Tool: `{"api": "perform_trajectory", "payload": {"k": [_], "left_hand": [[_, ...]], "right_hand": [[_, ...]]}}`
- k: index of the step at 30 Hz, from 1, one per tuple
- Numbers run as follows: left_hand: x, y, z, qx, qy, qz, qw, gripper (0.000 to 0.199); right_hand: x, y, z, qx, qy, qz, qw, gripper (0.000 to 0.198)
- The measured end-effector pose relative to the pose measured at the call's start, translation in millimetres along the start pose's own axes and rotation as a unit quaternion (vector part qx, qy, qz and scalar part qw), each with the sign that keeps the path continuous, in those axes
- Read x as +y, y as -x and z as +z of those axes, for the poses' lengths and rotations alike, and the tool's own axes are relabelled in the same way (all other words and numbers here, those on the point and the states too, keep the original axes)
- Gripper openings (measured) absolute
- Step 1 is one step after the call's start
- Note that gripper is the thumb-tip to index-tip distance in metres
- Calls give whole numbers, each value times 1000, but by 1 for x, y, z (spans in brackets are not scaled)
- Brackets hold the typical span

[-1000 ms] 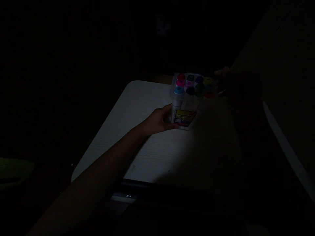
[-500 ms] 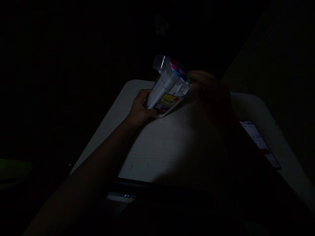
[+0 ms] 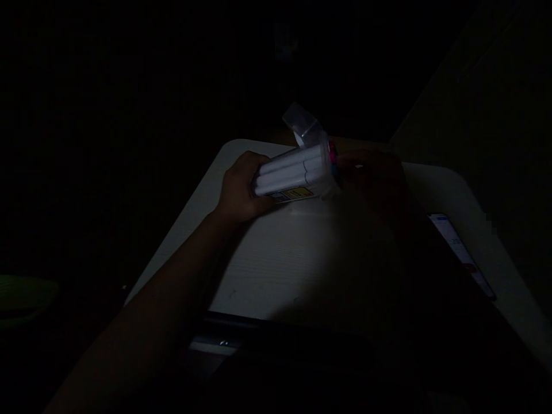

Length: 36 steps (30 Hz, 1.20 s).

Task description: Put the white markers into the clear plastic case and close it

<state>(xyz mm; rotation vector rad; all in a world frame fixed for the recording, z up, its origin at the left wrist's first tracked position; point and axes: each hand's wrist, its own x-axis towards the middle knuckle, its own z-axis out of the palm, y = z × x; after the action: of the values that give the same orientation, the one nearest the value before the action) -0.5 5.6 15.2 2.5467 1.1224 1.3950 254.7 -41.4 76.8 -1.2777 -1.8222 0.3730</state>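
My left hand (image 3: 242, 187) is closed around the base of a clear plastic marker case (image 3: 321, 183), which it holds tilted nearly on its side above the table. White-barrelled markers (image 3: 291, 168) fill the case, and their coloured caps (image 3: 332, 156), pink and blue among them, face right. The clear lid (image 3: 302, 123) hangs open on the upper side. A yellow and dark label (image 3: 297, 194) shows low on the case. At the capped ends is my right hand (image 3: 366, 167), in deep shadow, its fingers bent together; what they pinch, if anything, is hidden.
The room is very dark. Below my hands lies a pale table (image 3: 267, 259) with rounded corners. A phone with a lit screen (image 3: 459, 250) rests on its right side. A dark object (image 3: 233, 322) lies along the near edge, and something green (image 3: 28, 296) is at far left.
The marker case has tipped from a steep slant to nearly level, its capped ends swinging right and down. My right hand has moved slightly lower with it.
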Motion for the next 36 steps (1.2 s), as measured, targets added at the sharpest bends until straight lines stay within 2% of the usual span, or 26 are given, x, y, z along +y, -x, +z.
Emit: {"api": "perform_trajectory", "payload": {"k": [3,7,12,16,22,26,31,36], "left_hand": [[3,1,1,17,-7,17,1000,73],[4,2,1,1,-25,9,1000,68],[2,2,1,-7,-17,10,1000,66],[1,2,1,8,-4,17,1000,62],[6,2,0,-5,-1,-6,1000,58],[4,2,0,1,-14,17,1000,60],[-2,1,2,3,-36,47,998,70],[-8,4,0,6,-66,48,997,74]], "right_hand": [[3,-3,-8,-62,12,-20,998,16],[4,-5,-16,-133,11,13,991,15],[3,-7,-18,-157,19,4,987,18],[3,-6,-16,-146,11,14,989,15],[3,-3,-10,-102,3,45,994,14],[2,-3,-8,-74,6,52,996,10],[9,-4,-23,-35,-25,55,998,4],[11,-4,-45,1,-52,167,985,16]]}}
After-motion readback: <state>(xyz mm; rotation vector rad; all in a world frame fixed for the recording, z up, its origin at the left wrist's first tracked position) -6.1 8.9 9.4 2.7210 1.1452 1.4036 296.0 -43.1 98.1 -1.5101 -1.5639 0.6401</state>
